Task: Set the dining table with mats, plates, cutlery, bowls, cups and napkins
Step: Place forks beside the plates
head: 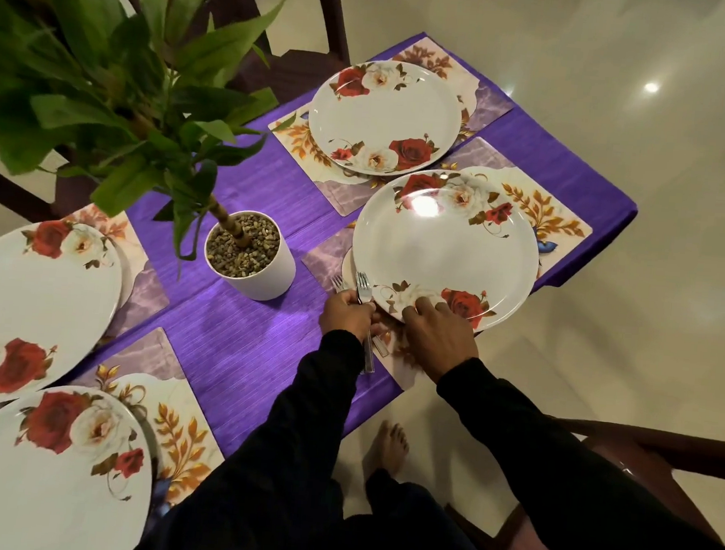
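While the left hand (347, 315) curls around a bunch of forks (363, 292), at least two showing tines, beside the near-right rose plate (445, 251), the right hand (440, 335) rests its fingers on that plate's rim. Four rose plates sit on four floral mats (548, 211) around one potted plant (251, 257). No writing is legible.

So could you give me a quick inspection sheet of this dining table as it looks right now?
Surface: purple ribbed tablecloth over the table.
Job's things: four white rose-patterned plates, nearest, on floral placemats; silver forks.
Clutter: white pot of pebbles with a green plant.
Hands: left hand grips the forks; right hand with fingers on the nearest plate's rim.
Cables: nothing seen.
Surroundings: dark wooden chairs, glossy pale floor.
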